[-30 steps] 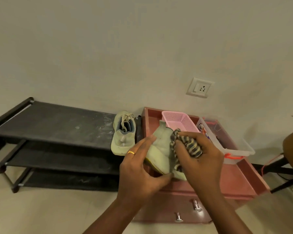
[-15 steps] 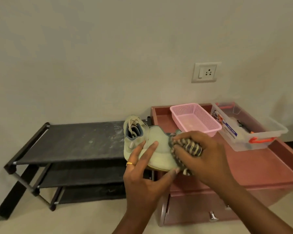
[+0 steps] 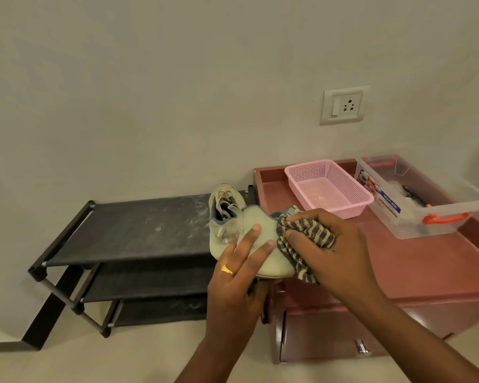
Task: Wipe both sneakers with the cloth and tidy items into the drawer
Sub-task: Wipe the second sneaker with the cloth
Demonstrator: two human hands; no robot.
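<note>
We cannot tell what lies in the clear box — too blurred. The far sneaker is half hidden behind the held sneaker, and the right edge cuts off the cabinet.

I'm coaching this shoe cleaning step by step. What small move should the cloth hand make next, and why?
Probably drag the striped cloth along the upper of the held sneaker: the right hand grips the bunched cloth against it, the left hand steadies it, and the other sneaker sits unheld on the rack.
</note>
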